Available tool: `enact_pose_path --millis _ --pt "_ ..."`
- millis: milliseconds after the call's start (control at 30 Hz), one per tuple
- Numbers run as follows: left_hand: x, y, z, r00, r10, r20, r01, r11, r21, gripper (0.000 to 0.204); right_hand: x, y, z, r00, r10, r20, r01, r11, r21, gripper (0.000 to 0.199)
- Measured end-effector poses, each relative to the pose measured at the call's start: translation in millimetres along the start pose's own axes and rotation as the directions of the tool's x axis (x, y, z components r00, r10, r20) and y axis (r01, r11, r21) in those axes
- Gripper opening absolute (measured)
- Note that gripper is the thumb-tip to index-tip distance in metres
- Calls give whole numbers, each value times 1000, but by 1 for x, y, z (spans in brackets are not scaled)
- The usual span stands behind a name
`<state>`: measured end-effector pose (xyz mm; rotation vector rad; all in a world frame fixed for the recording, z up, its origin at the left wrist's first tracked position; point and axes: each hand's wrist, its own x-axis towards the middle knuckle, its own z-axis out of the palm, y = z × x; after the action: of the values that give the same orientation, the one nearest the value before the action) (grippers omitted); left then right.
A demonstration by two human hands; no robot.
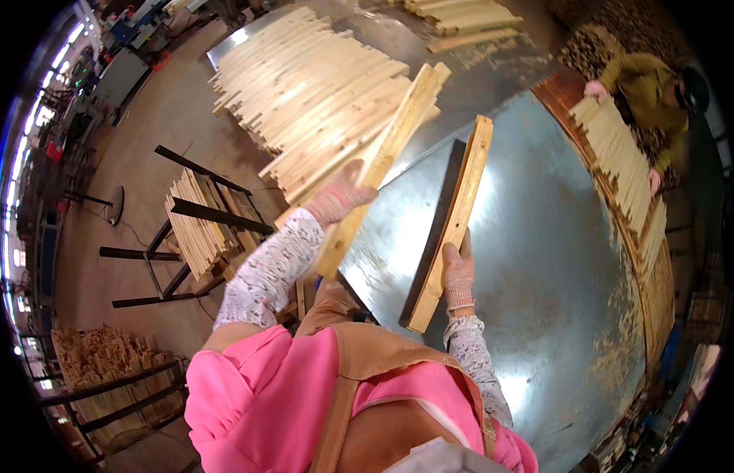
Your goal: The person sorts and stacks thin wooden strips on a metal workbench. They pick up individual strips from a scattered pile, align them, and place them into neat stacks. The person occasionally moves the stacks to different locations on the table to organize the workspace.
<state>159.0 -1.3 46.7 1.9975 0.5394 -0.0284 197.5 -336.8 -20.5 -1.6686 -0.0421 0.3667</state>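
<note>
My left hand (pixel 341 195), in a thin pinkish work glove, is closed round a long pale wooden strip (pixel 392 146) that slants up to the right. A second wooden strip (pixel 454 232), with a small dark hole near its top end, is gripped in my gloved right hand (pixel 459 272) above the metal tabletop (pixel 540 260). Along the left side of that strip runs a dark band (pixel 435 236); whether it is a bar or a reflection I cannot tell. Beyond my left hand lies a broad layer of wooden strips (pixel 312 98), side by side with uneven ends.
Across the table at right, a person (pixel 651 94) in an olive top handles a row of strips (pixel 615 158). More strips (pixel 462 16) lie at the far edge. At left stand a black metal frame (pixel 201 213) holding strips and a rack of wood pieces (pixel 115 363).
</note>
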Motion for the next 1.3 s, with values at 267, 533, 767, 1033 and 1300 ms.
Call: enact_pose_path --millis 267,533,767,1033,1300 --pt "182 -17 -303 956 -112 -270 271 682 679 85 127 -82 240 937 208 279 -287 917 278 46" --pt "351 -99 -463 961 -170 -217 276 587 762 88 297 -142 567 978 209 29 -205 974 -91 53" --pt "452 -120 -548 978 33 -207 164 498 852 82 437 -144 776 978 176 111 -177 984 1 55" --pt "503 -217 -587 984 -114 -139 174 800 574 96 444 -174 830 968 14 250 13 994 -105 59" --pt "503 -208 -545 989 91 -115 61 459 886 105 478 -103 783 657 -462 595 683 699 -212 26"
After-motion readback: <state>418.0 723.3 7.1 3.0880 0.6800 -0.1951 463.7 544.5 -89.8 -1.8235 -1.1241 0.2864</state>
